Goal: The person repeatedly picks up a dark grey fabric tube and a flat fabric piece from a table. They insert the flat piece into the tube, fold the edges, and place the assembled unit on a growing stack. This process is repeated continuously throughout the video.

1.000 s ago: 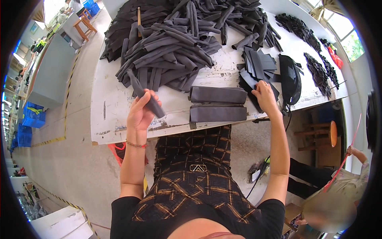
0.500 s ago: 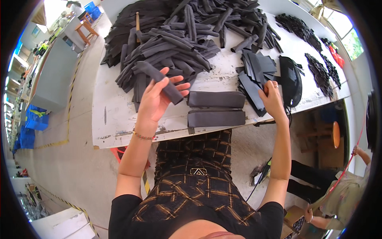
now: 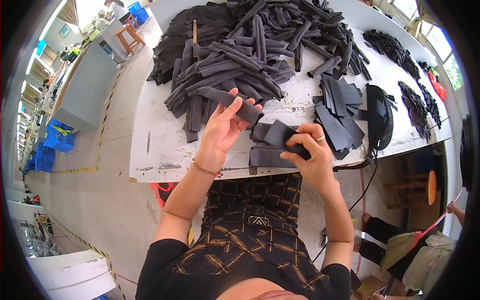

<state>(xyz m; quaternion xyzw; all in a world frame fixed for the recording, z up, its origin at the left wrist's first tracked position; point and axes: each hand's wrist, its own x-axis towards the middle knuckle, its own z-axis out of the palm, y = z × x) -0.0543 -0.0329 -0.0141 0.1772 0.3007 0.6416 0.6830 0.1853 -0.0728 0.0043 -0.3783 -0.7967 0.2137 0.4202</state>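
My left hand [image 3: 219, 131] is closed on a dark grey fabric tube [image 3: 246, 112], thumb on top and fingers beneath. The tube's end points toward my right hand [image 3: 316, 162], which pinches a thin, flat, dark grey rectangular piece [image 3: 279, 134] between thumb and fingers. Piece and tube are close but apart. Below them, near the table's front edge, lie two neat stacks of flattened fabric pieces, a near stack [image 3: 270, 157] and a far stack [image 3: 258, 132], both partly hidden by my right hand and the piece. A loose pile of flat rectangular pieces [image 3: 341, 97] is to the right.
A large heap of dark fabric tubes [image 3: 230, 70] covers the far side of the white table [image 3: 165, 145], with a wooden stick [image 3: 195, 37] in it. A black oval mesh-faced object [image 3: 381, 117] with a cable stands right. Another person [image 3: 425, 262] is at the lower right.
My right hand has moved left from the loose pile, bringing a flat piece toward the tube in my left hand. The whole view has shifted slightly.
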